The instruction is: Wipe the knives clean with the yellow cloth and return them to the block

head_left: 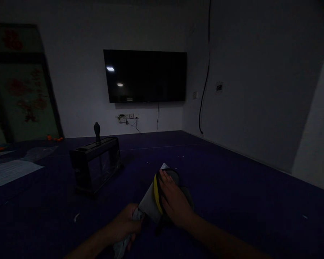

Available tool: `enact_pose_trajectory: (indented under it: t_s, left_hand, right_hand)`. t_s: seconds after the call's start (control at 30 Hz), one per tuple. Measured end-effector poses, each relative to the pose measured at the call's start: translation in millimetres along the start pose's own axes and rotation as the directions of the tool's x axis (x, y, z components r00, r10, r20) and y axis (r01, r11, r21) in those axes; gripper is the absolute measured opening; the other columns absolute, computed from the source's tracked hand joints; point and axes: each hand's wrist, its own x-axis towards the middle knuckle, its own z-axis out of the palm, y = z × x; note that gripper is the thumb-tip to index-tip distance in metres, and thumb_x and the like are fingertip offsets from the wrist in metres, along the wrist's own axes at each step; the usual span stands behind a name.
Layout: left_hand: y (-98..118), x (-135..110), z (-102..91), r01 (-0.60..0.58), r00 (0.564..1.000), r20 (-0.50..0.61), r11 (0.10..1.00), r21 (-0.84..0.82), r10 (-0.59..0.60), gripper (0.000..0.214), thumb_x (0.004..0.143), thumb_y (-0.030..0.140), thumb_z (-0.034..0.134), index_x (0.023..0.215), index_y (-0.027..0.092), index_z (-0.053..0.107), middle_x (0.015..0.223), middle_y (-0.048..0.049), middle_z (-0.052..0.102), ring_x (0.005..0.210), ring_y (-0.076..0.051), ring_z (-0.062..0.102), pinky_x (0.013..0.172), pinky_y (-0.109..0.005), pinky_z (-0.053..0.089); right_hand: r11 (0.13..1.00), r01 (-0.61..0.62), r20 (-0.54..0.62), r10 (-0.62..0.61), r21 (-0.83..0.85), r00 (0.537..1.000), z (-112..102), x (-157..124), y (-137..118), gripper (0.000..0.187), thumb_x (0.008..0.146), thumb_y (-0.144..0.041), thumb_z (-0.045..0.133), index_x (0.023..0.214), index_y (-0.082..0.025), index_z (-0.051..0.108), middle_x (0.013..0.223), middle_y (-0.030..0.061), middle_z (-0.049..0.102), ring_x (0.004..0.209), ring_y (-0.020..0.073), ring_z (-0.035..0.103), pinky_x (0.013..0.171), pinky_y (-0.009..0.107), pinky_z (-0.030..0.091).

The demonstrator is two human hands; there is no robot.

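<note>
My left hand (128, 225), low in the middle, is closed round a pale, mottled handle (121, 247) that looks wrapped. From it a broad, flat, light grey blade (149, 203), like a cleaver's, slants up and to the right. Over the blade lies a soft-looking grey pad (187, 196) with a yellow band and dark edging; its exact kind is too dark to tell. My right hand (174, 199) rests on top of this pad, fingers together and pressing it against the blade. The thumb and the pad's underside are hidden.
A black, box-like frame (97, 151) with clear sides stands at left on the dark blue floor (232, 201), a dark vase-shaped object (97, 130) on top. White sheets (13, 171) lie far left. A television (145, 76) hangs on the wall; a black cable (205, 86) dangles right.
</note>
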Motion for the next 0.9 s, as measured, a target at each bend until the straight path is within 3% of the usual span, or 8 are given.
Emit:
enact_pose_trajectory:
  t_s: [0.3, 0.63, 0.77, 0.9]
  left_hand:
    - [1.2, -2.2, -0.1, -0.057, 0.998, -0.03, 0.998, -0.021, 0.056, 0.02, 0.048, 0.022, 0.051, 0.066, 0.019, 0.044, 0.037, 0.0097, 0.042, 0.026, -0.005, 0.035, 0.026, -0.015, 0.035]
    - [-1.0, -1.8, 0.6, -0.059, 0.995, -0.083, 0.997, -0.057, 0.055, 0.021, 0.046, 0.022, 0.05, 0.067, 0.019, 0.045, 0.037, 0.0095, 0.043, 0.026, -0.006, 0.035, 0.026, -0.016, 0.035]
    - [-5.5, 3.9, -2.7, -0.029, 0.999, -0.04, 0.997, -0.077, 0.026, 0.021, 0.045, 0.023, 0.05, 0.066, 0.019, 0.046, 0.035, 0.0077, 0.045, 0.023, -0.007, 0.035, 0.027, -0.018, 0.036]
    - [-6.5, 4.8, -2.4, -0.024, 0.998, -0.067, 0.997, -0.07, 0.02, 0.022, 0.046, 0.025, 0.052, 0.066, 0.02, 0.045, 0.036, 0.008, 0.046, 0.025, -0.006, 0.035, 0.026, -0.016, 0.034]
  right_hand:
    - [0.993, -0.115, -0.127, 0.118, 0.026, 0.985, 11.0, 0.1, 9.0, 0.07, 0.085, -0.008, 0.034, 0.148, -0.02, 0.005, 0.154, 0.0048, 0.002, 0.14, 0.0244, 0.008, 0.112, 0.05, 0.022]
    - [0.983, -0.161, -0.144, 0.173, 0.093, 0.974, 18.1, -2.6, 16.1, 0.066, 0.086, -0.01, 0.033, 0.148, -0.019, 0.008, 0.154, 0.0051, 0.001, 0.14, 0.0237, 0.005, 0.112, 0.048, 0.02]
    - [0.978, -0.188, -0.151, 0.2, 0.09, 0.968, 17.0, -2.5, 16.1, 0.063, 0.087, -0.012, 0.034, 0.147, -0.017, 0.016, 0.154, 0.0066, 0.006, 0.139, 0.0243, 0.008, 0.112, 0.049, 0.021]
    - [0.983, -0.163, -0.126, 0.172, 0.079, 0.977, 14.2, -2.1, 13.7, 0.06, 0.087, -0.014, 0.036, 0.146, -0.017, 0.021, 0.153, 0.0072, 0.011, 0.139, 0.024, 0.012, 0.112, 0.048, 0.023]
